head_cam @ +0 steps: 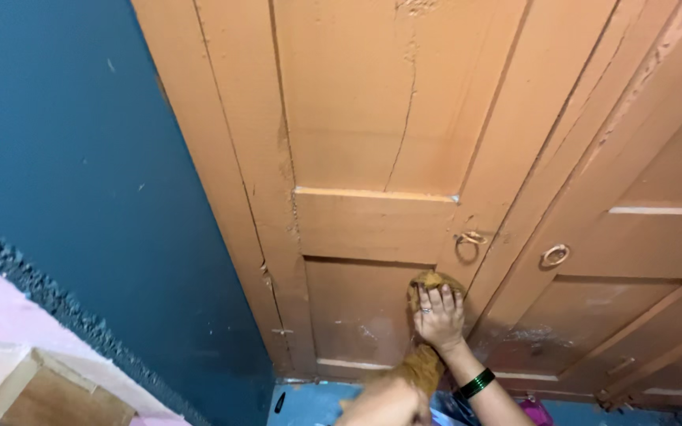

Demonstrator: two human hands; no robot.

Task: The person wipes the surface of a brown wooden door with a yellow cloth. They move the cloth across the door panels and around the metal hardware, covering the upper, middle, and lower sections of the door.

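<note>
1. Brown cloth (428, 331) is what this person is working with: a mustard-brown rag, bunched at the top under the right hand (439, 319) and trailing down in a twisted tail toward the left hand (388, 404) at the bottom edge of view.

2. Nearest me, the left hand is blurred and cut off by the frame. It looks closed around the lower end of the cloth, though I cannot tell for sure how tight the grip is.

3. Higher up, the right hand lies flat with fingers spread, palm pressing the wad against the lower panel of the orange wooden door (357, 229). It pins the cloth rather than clutching it. A green bangle (475, 384) sits at the wrist.

4. The cloth's long axis runs nearly upright, leaning slightly: tail low and left, wad high and right, pointing up toward the ring handle (469, 241).

5. Risks, as I judge them: the paint is cracked and flaking along the stile, so hard rubbing could lift flakes or snag the weave on splinters. Knuckles could also knock the ring handle just above the wad.

6. A flat palm alone may let the wad slip down the panel.

7. Farther off, a second ring handle (555, 255) hangs on the other leaf, and a teal wall (80, 158) stands left.
</note>
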